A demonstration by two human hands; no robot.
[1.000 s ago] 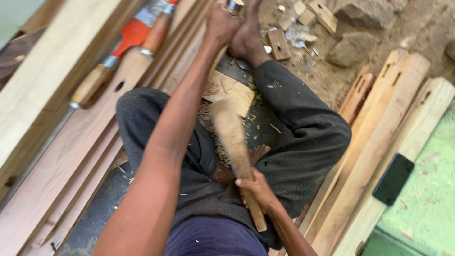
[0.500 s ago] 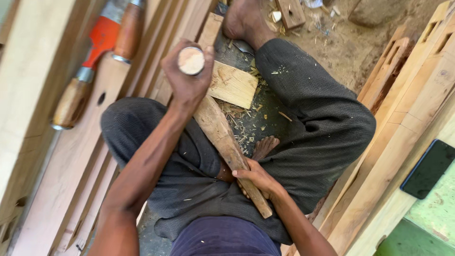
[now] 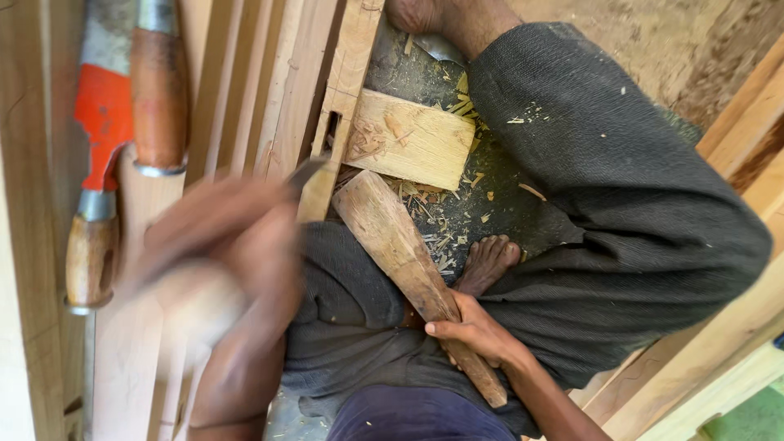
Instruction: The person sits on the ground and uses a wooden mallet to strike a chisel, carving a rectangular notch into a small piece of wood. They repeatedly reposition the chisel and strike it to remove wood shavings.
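My left hand, blurred by motion, is closed around a chisel with a round wooden handle. The blade tip points at a narrow wooden rail with a slot cut in it. My right hand grips the handle end of a wooden mallet, which lies slanted across my lap with its head close to a pale wood block. I sit cross-legged in dark trousers, with a bare foot beside the mallet.
Two tools lie on planks at the left: one with an orange shaft and a wooden handle, one with a brown handle. Long planks run along the left, and more boards lie at the right. Wood chips litter the ground.
My left hand has drawn back from near the far foot toward my body, carrying the chisel down to the slotted rail. The right hand still grips the mallet.
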